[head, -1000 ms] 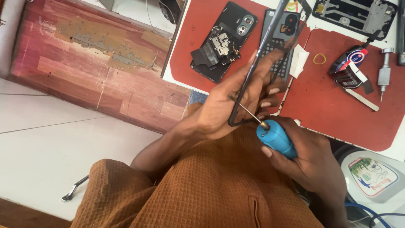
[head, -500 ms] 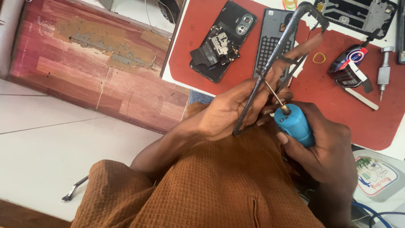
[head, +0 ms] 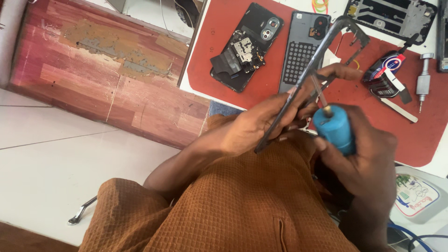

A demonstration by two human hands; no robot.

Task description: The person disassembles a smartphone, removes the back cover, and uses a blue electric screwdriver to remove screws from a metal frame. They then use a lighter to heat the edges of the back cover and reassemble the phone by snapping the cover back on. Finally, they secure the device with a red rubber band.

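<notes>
My left hand (head: 254, 128) clamps the thin, light, bend-prone phone frame (head: 311, 74) along its edge; my right hand (head: 361, 151) fists the blue-handled screwdriver (head: 332, 128).

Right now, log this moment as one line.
left hand: holds phone frame | right hand: holds blue-handled screwdriver, tip at frame | red mat: opened phone, back cover

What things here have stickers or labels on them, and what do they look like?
Small dark container: on the red mat, upper right; round red, white and blue label.
White tub lid: lower right edge, beside the right hand; rounded square, green and red picture label.
No screens lit.
</notes>
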